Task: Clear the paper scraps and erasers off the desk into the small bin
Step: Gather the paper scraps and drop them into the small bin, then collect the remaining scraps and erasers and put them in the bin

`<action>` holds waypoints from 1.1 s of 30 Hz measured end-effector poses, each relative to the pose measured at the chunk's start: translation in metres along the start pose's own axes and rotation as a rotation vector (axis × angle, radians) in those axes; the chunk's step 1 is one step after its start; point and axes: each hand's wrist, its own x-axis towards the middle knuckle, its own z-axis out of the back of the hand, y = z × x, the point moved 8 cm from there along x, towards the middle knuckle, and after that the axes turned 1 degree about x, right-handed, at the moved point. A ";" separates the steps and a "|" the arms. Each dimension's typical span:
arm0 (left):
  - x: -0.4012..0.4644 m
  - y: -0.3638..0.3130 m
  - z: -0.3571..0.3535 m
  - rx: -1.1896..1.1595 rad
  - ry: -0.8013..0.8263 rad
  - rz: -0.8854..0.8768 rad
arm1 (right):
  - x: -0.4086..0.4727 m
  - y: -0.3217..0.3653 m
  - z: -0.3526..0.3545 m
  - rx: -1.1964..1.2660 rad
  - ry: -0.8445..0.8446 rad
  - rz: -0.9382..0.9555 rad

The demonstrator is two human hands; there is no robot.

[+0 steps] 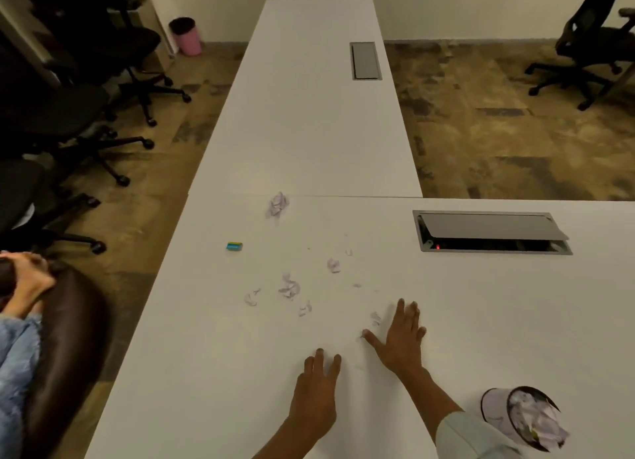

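We've got both hands flat on the white worktop (481, 321) near the front edge: left hand (318, 393) w/ fingers straight & slightly spread, holding nothing, right hand (400, 338) w/ fingers splayed wide, thumb tip touching a tiny paper bit (363, 335) & another scrap (376, 317) just left of its index finger. More crumpled scraps lie further out, a big one (277, 204) at the far seam, others mid-worktop (289, 286), w/ a blue eraser (234, 246) to the left. The small bin (494, 407) sits near right beside our right sleeve, tilted, stuffed w/ paper.
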 end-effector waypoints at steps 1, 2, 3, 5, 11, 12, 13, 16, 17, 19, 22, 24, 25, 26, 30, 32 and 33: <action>0.003 -0.005 -0.001 0.026 0.016 -0.031 | 0.005 0.003 -0.001 -0.021 0.013 0.028; 0.008 -0.007 -0.003 0.047 0.026 -0.061 | 0.009 0.008 -0.004 -0.044 0.027 0.069; 0.013 -0.010 -0.004 0.071 0.021 -0.097 | 0.011 0.014 -0.009 -0.070 0.042 0.122; 0.019 -0.015 -0.002 0.116 -0.008 -0.153 | 0.007 0.024 -0.019 -0.147 0.073 0.250; 0.021 -0.007 -0.009 0.166 -0.054 -0.281 | -0.040 0.040 -0.043 -0.302 0.088 0.551; 0.021 -0.005 -0.010 0.143 -0.033 -0.283 | -0.050 0.043 -0.047 -0.328 0.081 0.590; 0.022 -0.003 -0.006 0.122 -0.054 -0.286 | -0.059 0.044 -0.053 -0.355 0.088 0.631; 0.021 0.000 0.007 0.078 -0.104 -0.227 | -0.085 0.041 -0.064 -0.381 0.101 0.690; 0.019 0.001 0.015 0.012 -0.114 -0.202 | -0.092 0.037 -0.065 -0.374 0.110 0.697; 0.018 0.009 0.015 -0.172 -0.119 -0.079 | -0.101 0.030 -0.064 -0.402 0.120 0.707; 0.017 0.025 0.011 -0.732 -0.051 0.172 | -0.103 0.025 -0.051 -0.476 0.088 0.605; 0.009 0.017 0.005 -1.137 0.099 0.274 | -0.102 0.024 -0.034 -0.410 0.009 0.486; 0.005 0.010 0.003 -1.281 0.161 0.286 | -0.101 0.019 -0.027 -0.292 -0.016 0.394; 0.002 0.002 0.002 -1.379 0.211 0.284 | -0.100 0.010 -0.018 -0.112 -0.053 0.288; -0.010 -0.033 0.009 -1.614 0.354 0.209 | -0.110 -0.044 0.011 0.677 -0.079 -0.215; -0.015 -0.051 0.011 -1.674 0.412 0.191 | -0.121 -0.065 0.021 0.997 -0.059 -0.342; -0.016 -0.060 0.011 -1.693 0.441 0.187 | -0.126 -0.074 0.030 1.126 -0.061 -0.372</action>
